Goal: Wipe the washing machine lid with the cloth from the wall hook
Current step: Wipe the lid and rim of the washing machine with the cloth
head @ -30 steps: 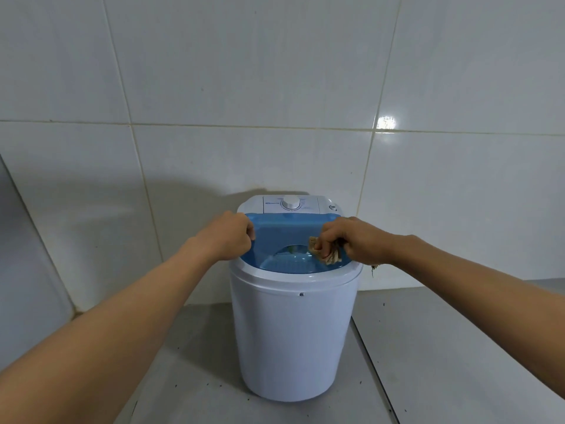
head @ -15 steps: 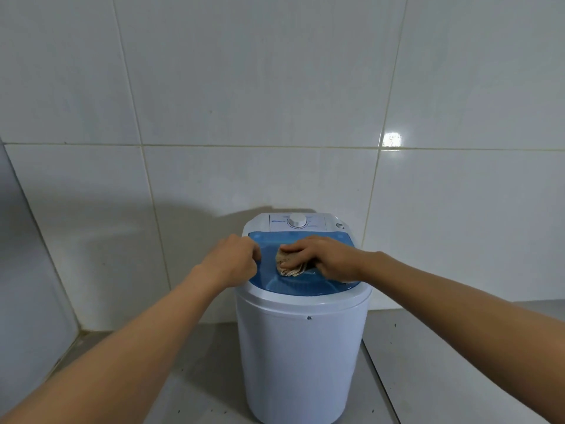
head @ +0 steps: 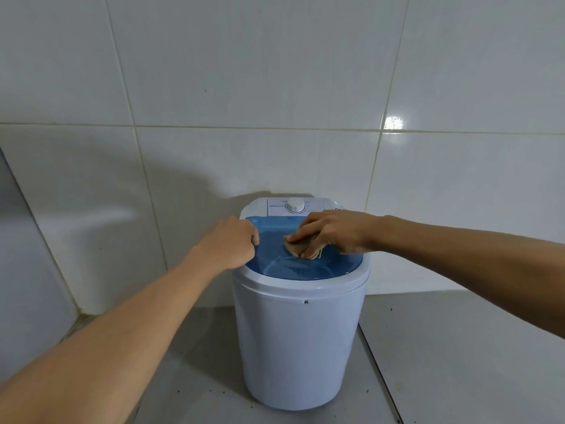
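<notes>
**Cloth on the lid, wiping under way**

While the left hand (head: 234,243) curls over the left edge of the blue lid (head: 293,267), apparently steadying it, the right hand (head: 333,232) presses a small tan cloth (head: 301,247) flat against the lid's upper middle. The right fingers lie fairly straight over the cloth, fingertips pointing left, with the bunched fabric showing beneath and in front of them. Whether the left fingers truly grip the rim or only rest on it is hard to tell, since the knuckles hide the contact.

The lid lies shut on the white washing machine (head: 301,341), which stands on a grey floor (head: 458,362) against a tiled wall (head: 275,87). Behind the lid sits the control panel with its round dial (head: 295,205), just beyond the right hand.

As to progress: the cloth is off its hook and on the lid, so the fetching is done and the wiping is in hand. The cloth sits in the lid's middle; the near curved part and the right side lie uncovered, and nothing shows whether they are clean yet. I judge the job partway through, with further strokes needed towards the near edge and both sides.
</notes>
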